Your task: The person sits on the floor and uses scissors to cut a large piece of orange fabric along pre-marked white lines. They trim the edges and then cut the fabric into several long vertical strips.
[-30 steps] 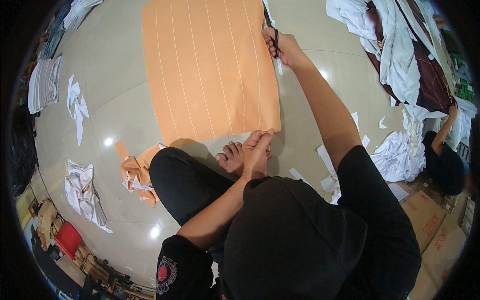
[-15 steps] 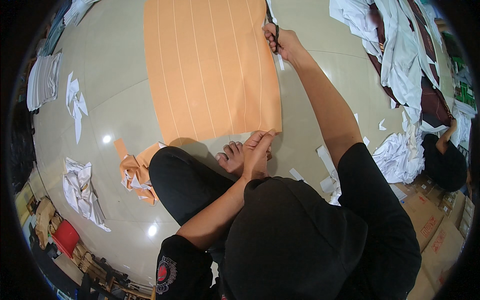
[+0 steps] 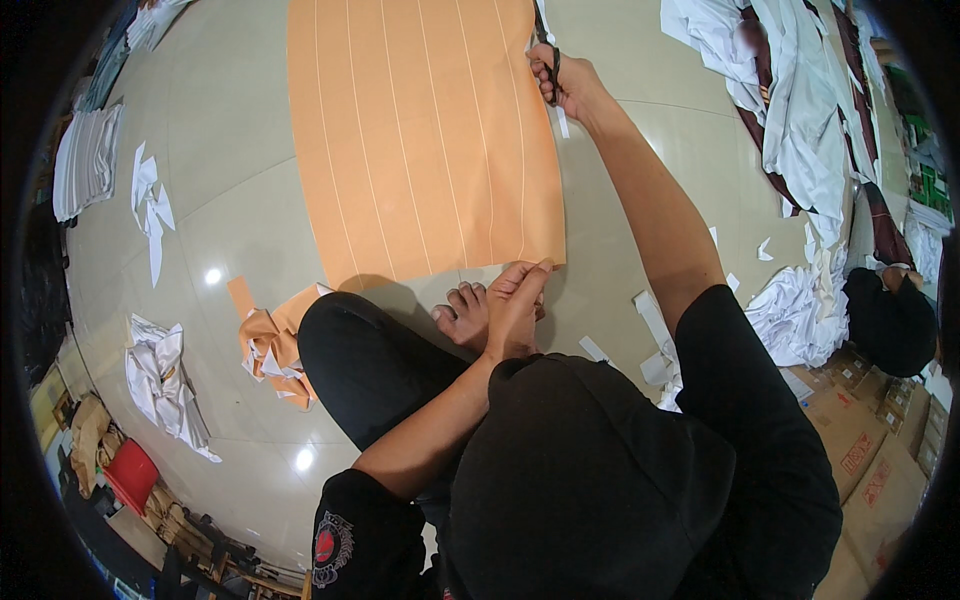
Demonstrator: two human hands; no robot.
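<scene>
A large orange sheet of fabric (image 3: pixel 420 140) with thin pale lines along its length lies on the floor before me. My left hand (image 3: pixel 515 295) pinches its near right corner between thumb and fingers, just above my bare foot (image 3: pixel 462 315). At the far right edge of the fabric, my right hand (image 3: pixel 562 82) is closed round the black handles of a pair of scissors (image 3: pixel 552 70). Their blades point away from me along that edge and run partly out of the picture. A narrow white strip (image 3: pixel 562 122) lies beside the edge, below my right hand.
Crumpled orange scraps (image 3: pixel 272 345) lie left of my knee. White cloth bundles (image 3: pixel 170 385) and a folded white stack (image 3: pixel 88 165) are farther left. Heaps of white and maroon cloth (image 3: pixel 800 130) spread at right, near another person (image 3: pixel 890 320) in black and cardboard boxes (image 3: pixel 850 440).
My hands and the orange fabric stay almost in place. At the far right, the other person's arm has drawn back and the maroon cloth has shifted.
</scene>
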